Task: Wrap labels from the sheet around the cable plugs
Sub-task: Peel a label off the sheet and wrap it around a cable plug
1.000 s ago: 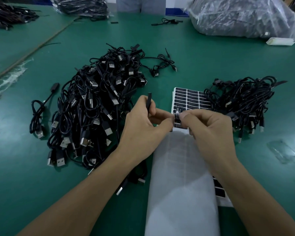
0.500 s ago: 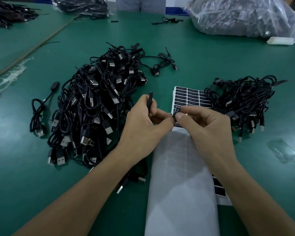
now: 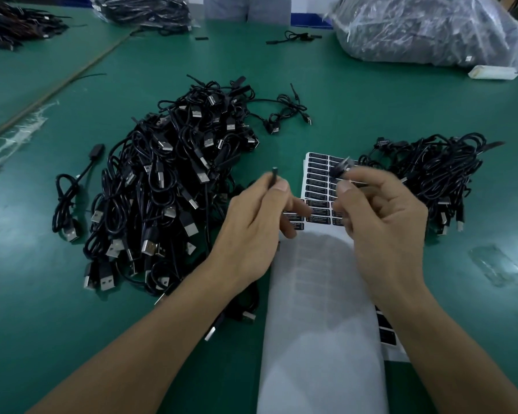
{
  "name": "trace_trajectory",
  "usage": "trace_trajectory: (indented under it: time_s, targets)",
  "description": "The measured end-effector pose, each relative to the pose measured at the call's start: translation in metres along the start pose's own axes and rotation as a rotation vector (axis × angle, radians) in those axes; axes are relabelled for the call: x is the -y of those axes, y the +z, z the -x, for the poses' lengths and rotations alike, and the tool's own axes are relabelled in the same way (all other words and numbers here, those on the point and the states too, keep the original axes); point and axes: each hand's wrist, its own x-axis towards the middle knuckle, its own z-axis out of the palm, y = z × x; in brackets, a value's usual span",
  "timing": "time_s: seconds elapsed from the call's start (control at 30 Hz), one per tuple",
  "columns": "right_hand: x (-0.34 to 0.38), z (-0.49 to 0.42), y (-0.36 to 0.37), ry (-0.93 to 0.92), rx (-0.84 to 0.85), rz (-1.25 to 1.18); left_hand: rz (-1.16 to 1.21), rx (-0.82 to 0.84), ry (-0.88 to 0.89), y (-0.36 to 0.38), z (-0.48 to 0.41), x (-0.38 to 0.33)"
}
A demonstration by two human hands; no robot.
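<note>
My left hand (image 3: 251,222) pinches a thin black plug end (image 3: 274,174) that sticks up between thumb and fingers. To its right, my right hand (image 3: 380,216) pinches a blurred black cable plug (image 3: 341,168) above the label sheet (image 3: 317,180). The sheet carries rows of black labels and lies between the hands. Its peeled white backing (image 3: 320,309) runs toward me under both wrists. Whether a label is around the blurred plug cannot be made out.
A large pile of black USB cables (image 3: 168,189) lies left of my left hand. A smaller pile of cables (image 3: 431,174) sits right of the sheet. One single cable (image 3: 69,198) lies far left. Plastic bags of cables (image 3: 425,28) stand at the table's far edge.
The hands were together over the sheet, fingers working one plug. Now they have come apart: the right hand has swung up and right with the plug, the left hand has drawn left.
</note>
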Motion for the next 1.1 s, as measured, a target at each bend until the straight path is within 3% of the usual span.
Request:
trace_trajectory:
  time_s: [0.17,0.37,0.47,0.57,0.8,1.0,1.1]
  targets:
    - [0.002,0.004,0.002,-0.087,0.173,-0.009,-0.201,0.199,-0.012,-0.002,0.001,0.002]
    - [0.003,0.006,0.004,-0.071,0.308,-0.137,-0.239,0.255,-0.005,-0.005,0.003,-0.003]
    - [0.002,0.004,0.004,-0.052,0.262,-0.146,-0.176,0.220,0.026,-0.004,0.002,-0.004]
    - [0.001,0.003,0.003,-0.033,0.164,-0.125,-0.062,0.076,0.062,-0.002,0.001,-0.001]
    - [-0.003,-0.002,0.000,-0.043,0.035,-0.142,-0.195,-0.042,0.227,0.000,0.002,0.005]
    - [-0.002,-0.003,0.000,-0.077,-0.060,-0.192,-0.090,-0.063,0.118,-0.002,-0.002,0.007]
    - [0.000,-0.001,0.002,0.027,-0.035,-0.238,-0.049,-0.070,0.076,-0.002,-0.002,0.007]
